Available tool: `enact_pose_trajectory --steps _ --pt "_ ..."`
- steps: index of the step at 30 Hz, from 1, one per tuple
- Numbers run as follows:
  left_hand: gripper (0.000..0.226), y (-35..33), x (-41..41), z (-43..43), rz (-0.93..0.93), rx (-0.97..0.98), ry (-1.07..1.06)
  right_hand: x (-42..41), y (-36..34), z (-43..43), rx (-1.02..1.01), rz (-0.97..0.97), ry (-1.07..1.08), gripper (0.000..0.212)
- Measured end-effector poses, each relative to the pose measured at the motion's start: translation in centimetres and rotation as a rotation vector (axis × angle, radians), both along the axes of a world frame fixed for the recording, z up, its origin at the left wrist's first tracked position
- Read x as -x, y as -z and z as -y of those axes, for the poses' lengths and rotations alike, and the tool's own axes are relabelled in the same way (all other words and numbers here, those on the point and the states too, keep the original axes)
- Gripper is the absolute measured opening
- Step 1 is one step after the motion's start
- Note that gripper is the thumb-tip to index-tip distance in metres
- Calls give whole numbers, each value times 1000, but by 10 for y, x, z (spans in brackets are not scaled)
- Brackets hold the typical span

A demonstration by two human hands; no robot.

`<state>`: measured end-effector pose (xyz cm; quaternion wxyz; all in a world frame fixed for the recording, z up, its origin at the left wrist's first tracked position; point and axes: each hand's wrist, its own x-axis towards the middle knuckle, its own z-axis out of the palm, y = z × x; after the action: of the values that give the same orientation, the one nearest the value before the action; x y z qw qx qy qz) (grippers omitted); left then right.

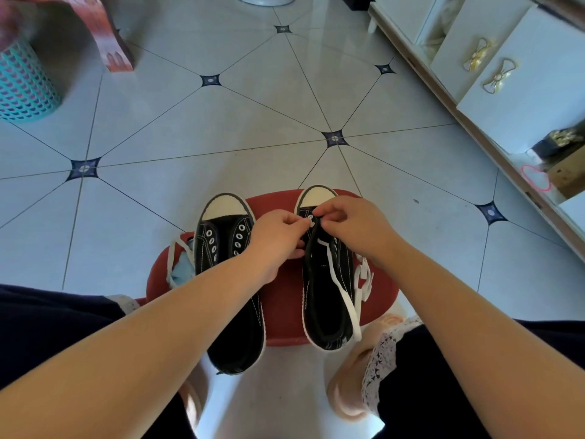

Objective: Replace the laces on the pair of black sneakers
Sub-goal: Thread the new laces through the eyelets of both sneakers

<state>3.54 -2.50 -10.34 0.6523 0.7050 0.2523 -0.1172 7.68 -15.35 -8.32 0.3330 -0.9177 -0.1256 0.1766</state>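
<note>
Two black sneakers with white toe caps stand side by side on a red stool (278, 324). The left sneaker (226, 280) has bare eyelets and no lace. On the right sneaker (326, 296), a white lace (346, 299) runs from the front eyelets down along its right side. My left hand (278, 236) and my right hand (351, 223) meet over the right shoe's front eyelets, fingers pinched on the lace there. Another white lace (172, 264) lies on the stool left of the left sneaker.
The stool stands on a pale tiled floor (221, 128). A teal basket (23, 80) sits at far left, a reddish box (104, 33) behind it. White cabinets (493, 58) with gold bow handles line the right side. My knees flank the stool.
</note>
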Motion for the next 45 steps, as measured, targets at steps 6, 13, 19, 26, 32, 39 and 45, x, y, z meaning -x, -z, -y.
enact_pose_trajectory --steps 6,13,19,26,32,39,45 --pt "18 -3 -15 3 -36 -65 -12 4 1 1 -127 -20 89 28" --pt "15 -7 -24 -2 -88 -41 -27 3 4 -4 -89 -102 80 36" --pt "19 -11 -23 -6 -180 138 -131 3 7 -3 -66 -77 72 42" --pt "10 -23 -25 -11 -281 290 -89 9 7 -8 -77 -29 14 42" --pt "20 -18 -18 -11 -105 278 -214 8 6 -11 -73 -18 39 41" --pt "13 -30 -24 -28 -84 201 -116 10 7 -12 -60 -1 52 40" --pt "10 -44 -20 -33 -189 701 -223 9 5 -11 -56 12 53 40"
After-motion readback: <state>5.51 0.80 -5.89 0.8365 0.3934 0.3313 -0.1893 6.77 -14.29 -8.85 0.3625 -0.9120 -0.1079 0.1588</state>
